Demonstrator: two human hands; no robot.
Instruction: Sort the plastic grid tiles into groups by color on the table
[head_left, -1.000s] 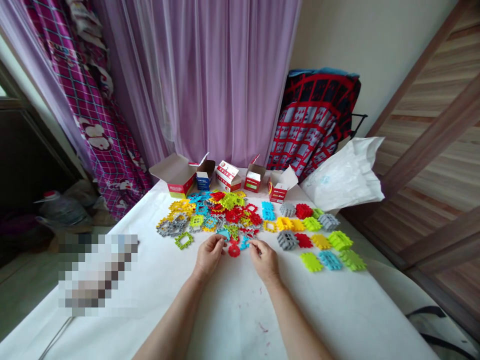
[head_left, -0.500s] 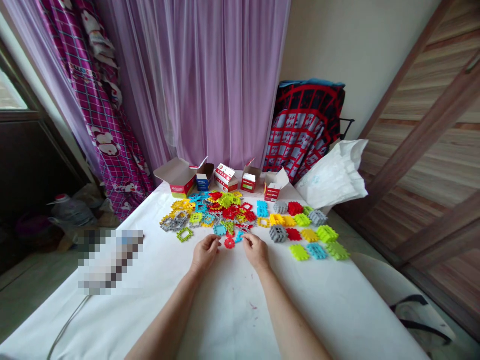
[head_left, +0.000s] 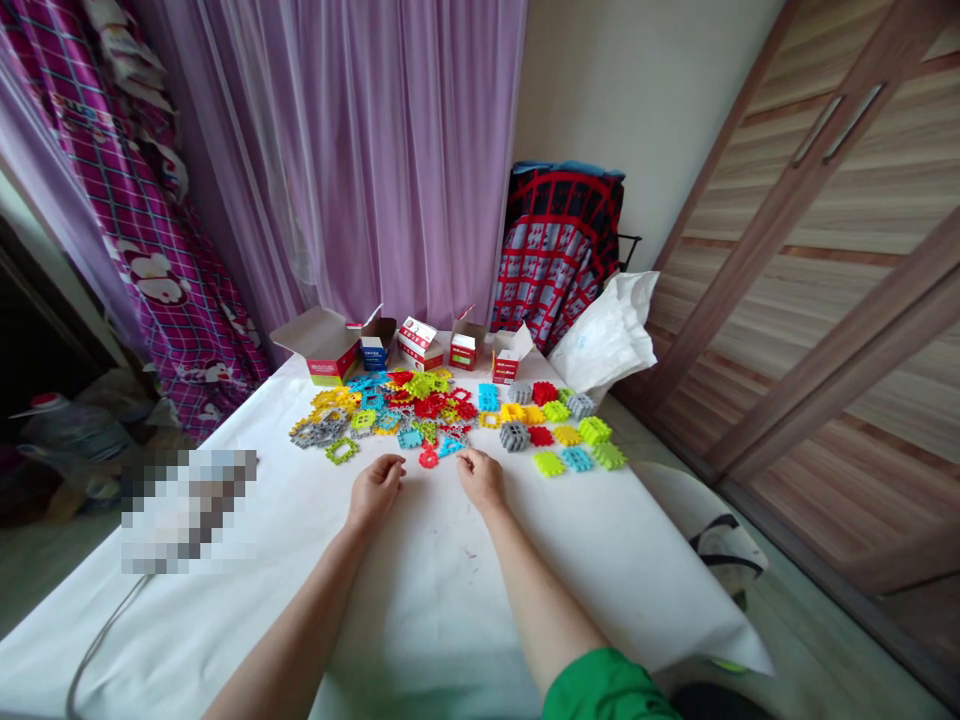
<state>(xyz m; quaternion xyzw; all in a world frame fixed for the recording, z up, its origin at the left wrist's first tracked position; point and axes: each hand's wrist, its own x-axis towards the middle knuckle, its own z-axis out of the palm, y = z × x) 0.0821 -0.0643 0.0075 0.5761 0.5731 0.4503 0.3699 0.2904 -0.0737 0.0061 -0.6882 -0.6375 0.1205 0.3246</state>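
Note:
My left hand (head_left: 379,488) rests on the white cloth with its fingers curled in; I see nothing in it. Close by lies a small red interlocking piece (head_left: 428,457). My right hand (head_left: 481,480) is also closed, thumb and fingers together, just beside a blue triangular piece (head_left: 452,446); no held thing shows in it. Ahead of both hands spreads a pile of interlocking plastic pieces (head_left: 427,405) in red, yellow, grey, green and blue. A blue square piece (head_left: 410,438) and a green frame piece (head_left: 342,451) lie at its near edge.
Right of the pile sit grouped solid pieces, among them a grey block (head_left: 514,436) and a lime piece (head_left: 549,463). Several opened small cartons (head_left: 465,352) line the back. A white bag (head_left: 609,335) stands at the right corner. A blurred object with a cable (head_left: 112,625) lies left.
The view has turned to the right. My right hand has drawn slightly back from the blue triangular piece, which now shows more fully. My left hand stays closed on the cloth.

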